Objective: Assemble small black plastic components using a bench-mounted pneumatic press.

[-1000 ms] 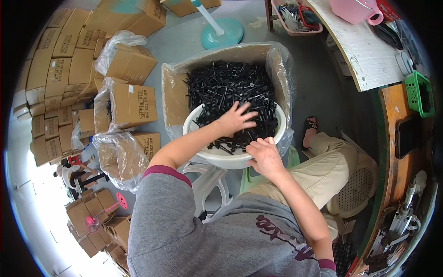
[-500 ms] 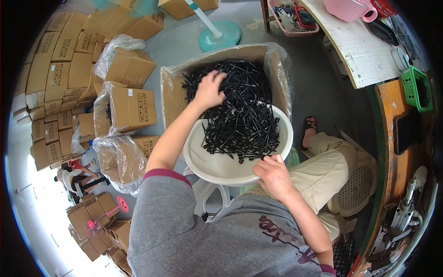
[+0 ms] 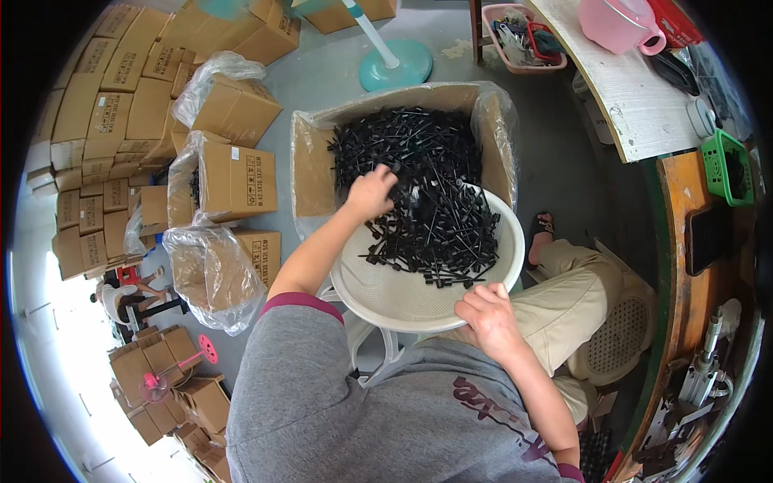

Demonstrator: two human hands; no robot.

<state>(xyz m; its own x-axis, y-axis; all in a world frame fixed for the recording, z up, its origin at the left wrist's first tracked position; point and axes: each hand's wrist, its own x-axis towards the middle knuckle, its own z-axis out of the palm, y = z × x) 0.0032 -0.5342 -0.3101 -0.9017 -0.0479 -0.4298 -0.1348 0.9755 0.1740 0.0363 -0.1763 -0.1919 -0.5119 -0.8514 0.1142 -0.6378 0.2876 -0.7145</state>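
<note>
A white perforated plastic basket (image 3: 366, 286) rests tilted against the near side of a plastic-lined cardboard box (image 3: 312, 165). The box holds a great heap of thin black plastic parts with wider ends (image 3: 403, 133), and more of them lie across the far half of the basket; their exact kind is unclear. At the left side of this pile is my left hand (image 3: 370, 195), open, with fingers bent, slightly blurred and touching the parts. My right hand (image 3: 489, 319) is closed around the basket's near right rim.
Left of the box stand open, plastic-lined cartons (image 3: 237, 181) and stacked boxes (image 3: 109, 121). A teal stand base (image 3: 394, 66) is beyond it. On the right are a white table (image 3: 644, 113), a wooden bench (image 3: 676, 201) with a green basket (image 3: 729, 165), and a stool (image 3: 616, 338).
My left hand has come nearer to me over the parts, its fingers more bent. Parts in the basket have shifted. My right hand keeps its hold on the rim.
</note>
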